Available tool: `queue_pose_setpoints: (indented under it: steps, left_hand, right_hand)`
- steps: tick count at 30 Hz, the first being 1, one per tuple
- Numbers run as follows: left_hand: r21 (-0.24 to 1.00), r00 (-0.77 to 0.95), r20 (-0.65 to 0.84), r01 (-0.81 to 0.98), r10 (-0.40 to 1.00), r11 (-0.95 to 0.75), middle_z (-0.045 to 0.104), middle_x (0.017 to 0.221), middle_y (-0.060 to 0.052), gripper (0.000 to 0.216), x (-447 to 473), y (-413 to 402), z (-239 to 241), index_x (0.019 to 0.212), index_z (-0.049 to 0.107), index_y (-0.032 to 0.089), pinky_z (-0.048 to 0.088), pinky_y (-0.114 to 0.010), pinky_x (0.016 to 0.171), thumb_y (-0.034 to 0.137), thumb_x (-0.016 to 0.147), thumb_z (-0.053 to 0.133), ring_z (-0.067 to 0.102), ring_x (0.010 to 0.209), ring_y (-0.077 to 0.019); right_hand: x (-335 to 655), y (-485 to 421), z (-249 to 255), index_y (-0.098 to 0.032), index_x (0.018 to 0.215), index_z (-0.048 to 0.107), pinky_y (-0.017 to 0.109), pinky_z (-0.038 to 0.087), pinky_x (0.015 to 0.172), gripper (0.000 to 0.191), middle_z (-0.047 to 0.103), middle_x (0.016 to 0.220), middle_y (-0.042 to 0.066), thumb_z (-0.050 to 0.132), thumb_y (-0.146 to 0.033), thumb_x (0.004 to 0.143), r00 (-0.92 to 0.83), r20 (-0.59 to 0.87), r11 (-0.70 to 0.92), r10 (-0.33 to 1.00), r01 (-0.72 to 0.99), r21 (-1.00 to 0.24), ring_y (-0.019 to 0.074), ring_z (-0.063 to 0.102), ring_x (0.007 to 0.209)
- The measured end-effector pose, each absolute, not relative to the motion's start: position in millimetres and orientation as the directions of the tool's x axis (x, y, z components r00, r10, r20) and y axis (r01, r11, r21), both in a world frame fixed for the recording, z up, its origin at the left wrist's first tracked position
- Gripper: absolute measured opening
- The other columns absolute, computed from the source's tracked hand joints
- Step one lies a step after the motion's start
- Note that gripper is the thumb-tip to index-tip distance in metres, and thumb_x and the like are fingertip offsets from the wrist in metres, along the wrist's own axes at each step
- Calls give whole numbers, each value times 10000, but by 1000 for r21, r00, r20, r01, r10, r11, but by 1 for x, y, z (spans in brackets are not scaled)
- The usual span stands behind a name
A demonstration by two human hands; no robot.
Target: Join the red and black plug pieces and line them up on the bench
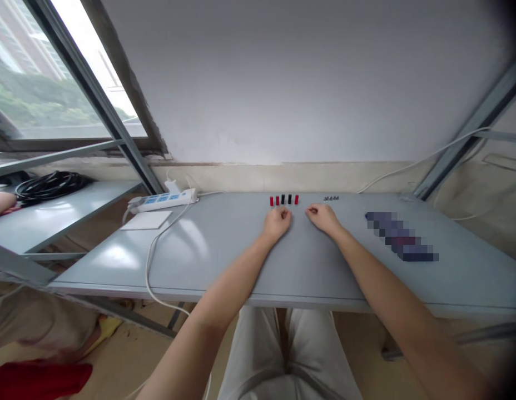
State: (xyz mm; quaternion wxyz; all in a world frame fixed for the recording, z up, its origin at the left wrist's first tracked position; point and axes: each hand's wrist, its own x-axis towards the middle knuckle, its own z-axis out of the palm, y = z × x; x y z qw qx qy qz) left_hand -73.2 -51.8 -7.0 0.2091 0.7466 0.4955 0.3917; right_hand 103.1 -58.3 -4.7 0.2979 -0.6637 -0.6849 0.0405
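Note:
Both my hands rest on the grey table (224,261) with fingers curled under. My left hand (277,221) lies just in front of a short row of small red and black upright pieces (283,200) near the table's far edge. My right hand (322,216) sits a little to the right of it, also curled, nearest to a cluster of tiny dark parts (331,198). Nothing shows inside either fist.
A white and blue power strip (162,201) with a trailing white cable lies at the back left, beside a white sheet (146,220). A blurred dark object (402,238) lies at the right. A coil of black cable (49,185) sits on the left shelf.

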Motion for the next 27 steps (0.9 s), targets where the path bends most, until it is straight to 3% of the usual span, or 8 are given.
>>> queue_pose_setpoints:
  steps: [5, 10, 18, 27]
  left_hand:
    - [833, 115, 297, 455, 948, -316, 562, 563, -17, 230, -74, -49, -5, 629, 575, 144, 380, -227, 574, 261, 799, 472, 498, 554, -105]
    - [940, 13, 171, 297, 985, -167, 587, 591, -27, 221, -76, -44, -4, 662, 563, 145, 385, -199, 505, 273, 816, 469, 468, 488, -77]
    - [981, -3, 94, 168, 996, -92, 588, 578, -23, 206, -75, -46, -2, 658, 547, 146, 372, -193, 457, 264, 814, 483, 425, 434, -60]
    - [989, 2, 72, 126, 997, -72, 592, 581, -22, 181, -74, -50, 1, 679, 565, 146, 377, -205, 456, 252, 807, 493, 440, 439, -68]
  right_hand:
    - [103, -55, -10, -165, 860, 683, 292, 426, 815, 177, 663, 936, 88, 538, -235, 787, 21, 407, 166, 913, 892, -420, 181, 587, 886]
    - [102, -47, -13, -184, 935, 666, 306, 434, 799, 213, 665, 968, 75, 575, -279, 769, 132, 354, 74, 926, 855, -513, 182, 590, 888]
    - [93, -22, -2, -175, 1011, 644, 286, 440, 721, 395, 671, 913, 81, 678, -394, 684, 193, 186, -57, 963, 826, -561, 187, 618, 822]
    - [83, -4, -2, -195, 907, 684, 282, 437, 692, 255, 685, 838, 64, 662, -317, 684, 155, 146, -46, 977, 821, -569, 185, 620, 771]
